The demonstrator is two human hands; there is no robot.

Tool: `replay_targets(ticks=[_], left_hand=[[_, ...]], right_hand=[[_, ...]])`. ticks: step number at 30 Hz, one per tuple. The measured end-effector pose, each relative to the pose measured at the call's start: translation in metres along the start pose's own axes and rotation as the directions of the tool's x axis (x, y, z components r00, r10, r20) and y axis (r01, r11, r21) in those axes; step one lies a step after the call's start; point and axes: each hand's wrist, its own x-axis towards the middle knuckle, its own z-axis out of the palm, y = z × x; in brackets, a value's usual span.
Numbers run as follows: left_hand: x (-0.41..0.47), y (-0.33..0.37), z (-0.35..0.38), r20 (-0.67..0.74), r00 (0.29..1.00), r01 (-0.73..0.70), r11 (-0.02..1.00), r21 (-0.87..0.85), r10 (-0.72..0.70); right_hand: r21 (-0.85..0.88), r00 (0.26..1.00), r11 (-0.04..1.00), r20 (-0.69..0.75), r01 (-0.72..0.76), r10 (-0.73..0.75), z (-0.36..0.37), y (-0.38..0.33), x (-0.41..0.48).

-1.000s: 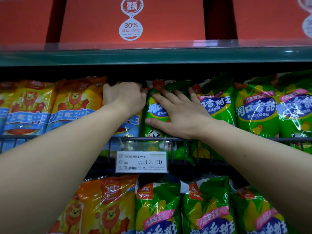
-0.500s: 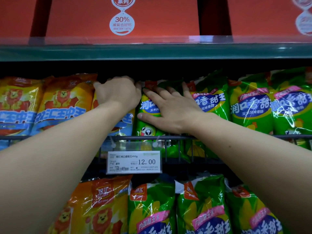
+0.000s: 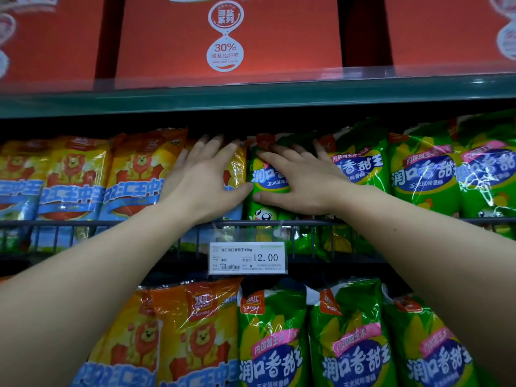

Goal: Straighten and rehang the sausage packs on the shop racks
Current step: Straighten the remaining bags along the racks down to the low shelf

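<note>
My left hand (image 3: pixel 205 177) lies flat with straight fingers on an orange-and-yellow sausage pack (image 3: pixel 236 169) in the upper rack row. My right hand (image 3: pixel 300 181) presses flat on the green sausage pack (image 3: pixel 264 191) right beside it, fingers spread toward the pack's red top tab. The two thumbs nearly meet at the seam between both packs. More orange packs (image 3: pixel 75 174) hang to the left and green ones (image 3: pixel 424 169) to the right.
A wire rack rail (image 3: pixel 111 223) runs below the upper row, with a 12.00 price tag (image 3: pixel 247 257) clipped on it. A lower row holds orange packs (image 3: pixel 195 336) and green packs (image 3: pixel 351 344). Red cartons (image 3: pixel 226 37) stand on the green shelf (image 3: pixel 251 96) above.
My left hand has uncurled from the top of the orange pack and now lies flat on its front. My right hand stays pressed on the green pack.
</note>
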Motion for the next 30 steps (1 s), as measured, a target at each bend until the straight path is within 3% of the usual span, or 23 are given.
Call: replay_targets(ticks=[6, 16, 23, 30], left_hand=[[-0.021, 0.010, -0.004, 0.023, 1.000, -0.017, 0.999, -0.035, 0.017], [-0.026, 0.090, -0.001, 0.023, 0.991, -0.128, 0.983, -0.132, 0.132], [-0.010, 0.161, 0.009, 0.013, 0.978, -0.201, 0.961, -0.192, 0.207], [0.021, 0.203, 0.023, 0.139, 0.969, -0.171, 0.960, -0.224, 0.205]], right_hand=[[0.172, 0.990, 0.982, -0.128, 0.073, -0.052, -0.005, 0.007, -0.041], [0.015, 0.911, 0.996, -0.404, -0.084, 0.083, -0.014, 0.080, -0.143], [-0.007, 0.931, 0.978, -0.307, -0.208, 0.196, -0.035, 0.133, -0.173], [-0.039, 0.982, 0.993, -0.159, -0.113, 0.105, -0.042, 0.145, -0.147]])
